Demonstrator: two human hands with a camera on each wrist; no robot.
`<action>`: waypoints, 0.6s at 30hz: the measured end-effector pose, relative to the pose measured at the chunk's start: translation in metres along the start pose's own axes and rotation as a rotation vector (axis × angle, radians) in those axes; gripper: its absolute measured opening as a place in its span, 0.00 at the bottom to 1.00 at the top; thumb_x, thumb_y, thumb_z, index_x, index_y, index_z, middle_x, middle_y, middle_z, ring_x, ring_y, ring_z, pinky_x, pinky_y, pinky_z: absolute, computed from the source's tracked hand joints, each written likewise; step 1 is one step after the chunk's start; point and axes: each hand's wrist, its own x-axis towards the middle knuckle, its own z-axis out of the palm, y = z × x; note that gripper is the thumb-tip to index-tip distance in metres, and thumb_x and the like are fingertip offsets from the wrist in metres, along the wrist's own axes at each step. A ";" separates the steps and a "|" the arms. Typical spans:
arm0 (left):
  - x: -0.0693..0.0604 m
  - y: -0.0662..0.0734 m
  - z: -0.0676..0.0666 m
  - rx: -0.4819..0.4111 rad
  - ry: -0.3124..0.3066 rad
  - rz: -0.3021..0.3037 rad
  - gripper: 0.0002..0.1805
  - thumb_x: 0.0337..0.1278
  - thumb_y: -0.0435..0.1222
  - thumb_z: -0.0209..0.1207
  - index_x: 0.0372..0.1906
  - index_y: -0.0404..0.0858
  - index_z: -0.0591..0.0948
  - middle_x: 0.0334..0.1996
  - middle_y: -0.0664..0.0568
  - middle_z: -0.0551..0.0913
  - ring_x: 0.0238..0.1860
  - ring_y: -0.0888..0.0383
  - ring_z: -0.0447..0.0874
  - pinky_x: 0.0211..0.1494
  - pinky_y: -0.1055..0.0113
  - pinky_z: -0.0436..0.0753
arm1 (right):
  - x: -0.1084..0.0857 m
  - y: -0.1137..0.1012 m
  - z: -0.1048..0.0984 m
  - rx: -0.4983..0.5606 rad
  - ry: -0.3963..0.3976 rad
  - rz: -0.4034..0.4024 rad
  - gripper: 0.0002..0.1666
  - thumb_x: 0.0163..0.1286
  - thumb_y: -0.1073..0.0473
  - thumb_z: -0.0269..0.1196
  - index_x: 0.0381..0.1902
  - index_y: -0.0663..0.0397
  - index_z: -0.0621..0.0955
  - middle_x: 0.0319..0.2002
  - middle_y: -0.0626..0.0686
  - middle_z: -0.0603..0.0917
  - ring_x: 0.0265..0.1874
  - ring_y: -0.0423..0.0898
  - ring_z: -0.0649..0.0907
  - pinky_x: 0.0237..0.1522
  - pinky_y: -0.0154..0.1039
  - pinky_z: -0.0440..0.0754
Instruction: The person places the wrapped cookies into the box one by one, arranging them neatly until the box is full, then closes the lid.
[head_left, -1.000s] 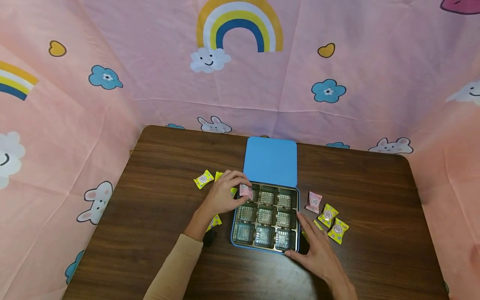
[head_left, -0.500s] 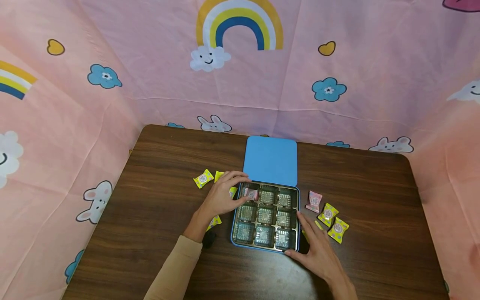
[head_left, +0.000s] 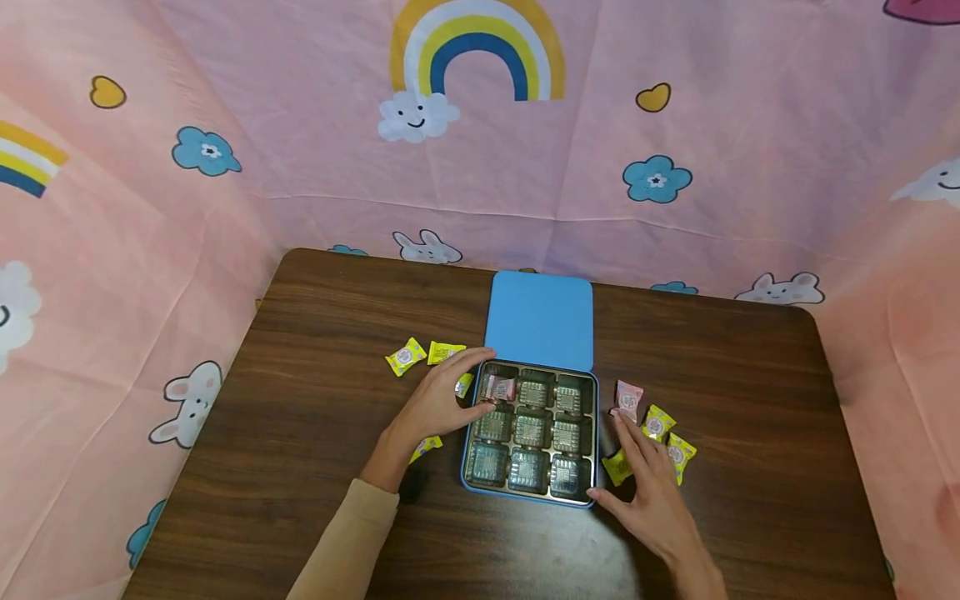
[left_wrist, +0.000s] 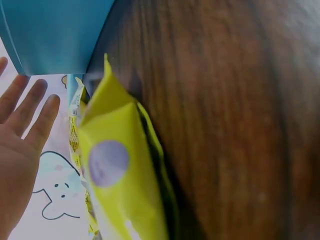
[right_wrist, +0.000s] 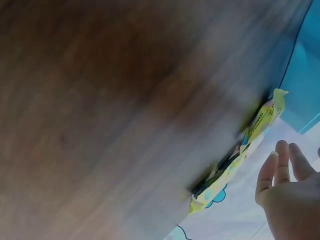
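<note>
In the head view a blue tin with a compartment tray lies on the table. One pink packet sits in its back left compartment. My left hand lies over the tin's left edge with fingers and thumb spread, holding nothing. My right hand is right of the tin, thumb near its front right corner and fingertips by another pink packet. The left wrist view shows my left hand beside the tin. My right hand has extended fingers in the right wrist view.
A blue lid lies behind the tin. Yellow packets lie left of it, one farthest out, and right of it, one beyond my right hand. A dark object is by the left wrist. Patterned cloth hangs behind the table.
The pink packet has gone from my left fingers into the back left compartment. My right hand has left the tin's right side and moved outward toward the other pink packet.
</note>
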 end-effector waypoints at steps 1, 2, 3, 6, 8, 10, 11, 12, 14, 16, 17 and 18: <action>-0.001 0.000 0.000 -0.005 -0.001 0.000 0.41 0.53 0.48 0.72 0.72 0.47 0.69 0.71 0.52 0.68 0.71 0.48 0.66 0.63 0.42 0.73 | 0.000 0.001 -0.001 0.000 -0.001 -0.002 0.65 0.47 0.46 0.79 0.78 0.50 0.59 0.73 0.60 0.64 0.67 0.60 0.68 0.56 0.56 0.61; -0.001 0.000 0.000 -0.010 -0.001 -0.002 0.42 0.53 0.48 0.72 0.73 0.47 0.69 0.71 0.52 0.68 0.71 0.48 0.66 0.63 0.42 0.72 | 0.000 0.002 -0.001 -0.001 -0.002 -0.005 0.65 0.47 0.46 0.79 0.78 0.50 0.59 0.73 0.60 0.64 0.66 0.60 0.68 0.56 0.56 0.61; -0.001 0.000 0.000 -0.014 -0.004 -0.005 0.42 0.53 0.48 0.72 0.73 0.46 0.68 0.72 0.52 0.67 0.71 0.48 0.66 0.64 0.42 0.72 | 0.000 0.003 -0.001 0.000 -0.003 -0.008 0.65 0.47 0.46 0.79 0.78 0.50 0.59 0.73 0.60 0.64 0.66 0.60 0.68 0.56 0.57 0.61; -0.002 0.000 0.000 -0.033 -0.007 -0.019 0.42 0.54 0.50 0.71 0.73 0.46 0.68 0.72 0.52 0.66 0.72 0.48 0.64 0.65 0.42 0.71 | 0.001 0.006 -0.003 0.014 -0.003 -0.020 0.64 0.49 0.46 0.79 0.78 0.52 0.60 0.73 0.60 0.64 0.67 0.59 0.67 0.57 0.57 0.61; -0.002 0.000 0.001 -0.043 -0.008 -0.032 0.43 0.54 0.53 0.70 0.73 0.46 0.68 0.73 0.53 0.65 0.72 0.49 0.63 0.66 0.41 0.70 | 0.002 0.009 -0.003 0.016 0.006 -0.028 0.62 0.49 0.46 0.79 0.78 0.52 0.60 0.73 0.60 0.64 0.66 0.59 0.67 0.56 0.57 0.62; -0.003 0.000 0.002 -0.053 -0.015 -0.042 0.44 0.54 0.56 0.69 0.74 0.47 0.67 0.74 0.53 0.64 0.73 0.49 0.62 0.66 0.40 0.69 | 0.003 0.010 -0.004 0.016 0.011 -0.035 0.61 0.50 0.47 0.78 0.77 0.52 0.61 0.73 0.60 0.64 0.66 0.59 0.67 0.57 0.57 0.63; -0.004 0.000 0.002 -0.061 -0.023 -0.047 0.45 0.53 0.58 0.68 0.74 0.48 0.67 0.75 0.52 0.62 0.74 0.49 0.61 0.66 0.38 0.68 | 0.003 0.011 -0.005 0.010 0.014 -0.037 0.61 0.50 0.46 0.78 0.77 0.53 0.61 0.73 0.60 0.65 0.65 0.59 0.68 0.56 0.58 0.63; -0.004 0.001 0.003 -0.067 -0.033 -0.055 0.46 0.52 0.59 0.69 0.75 0.49 0.66 0.76 0.52 0.61 0.74 0.48 0.59 0.66 0.37 0.67 | 0.004 0.012 -0.006 0.003 0.012 -0.038 0.61 0.51 0.46 0.78 0.77 0.52 0.61 0.73 0.60 0.64 0.65 0.60 0.67 0.56 0.59 0.64; -0.007 0.004 0.003 -0.086 -0.053 -0.073 0.48 0.50 0.58 0.70 0.75 0.52 0.65 0.77 0.52 0.58 0.75 0.47 0.57 0.66 0.34 0.65 | 0.005 0.013 -0.008 -0.016 0.003 -0.032 0.60 0.52 0.44 0.77 0.77 0.53 0.61 0.73 0.60 0.63 0.66 0.62 0.67 0.57 0.62 0.64; -0.009 0.007 0.005 -0.101 -0.070 -0.091 0.50 0.47 0.56 0.73 0.76 0.55 0.63 0.78 0.52 0.56 0.76 0.47 0.54 0.66 0.32 0.63 | 0.007 0.015 -0.010 -0.034 -0.006 -0.025 0.60 0.52 0.44 0.77 0.77 0.53 0.61 0.74 0.61 0.62 0.66 0.64 0.67 0.57 0.65 0.65; -0.010 0.008 0.006 -0.108 -0.074 -0.099 0.51 0.46 0.55 0.74 0.76 0.56 0.62 0.78 0.52 0.55 0.76 0.47 0.53 0.66 0.32 0.63 | 0.007 0.017 -0.011 -0.048 -0.007 -0.021 0.60 0.52 0.43 0.77 0.77 0.53 0.61 0.74 0.61 0.62 0.65 0.65 0.67 0.56 0.66 0.65; -0.011 0.009 0.007 -0.112 -0.074 -0.106 0.52 0.45 0.54 0.75 0.76 0.56 0.62 0.78 0.52 0.54 0.77 0.47 0.53 0.66 0.32 0.63 | 0.008 0.018 -0.012 -0.057 -0.011 -0.018 0.61 0.52 0.43 0.76 0.77 0.53 0.60 0.74 0.62 0.61 0.65 0.65 0.67 0.56 0.66 0.65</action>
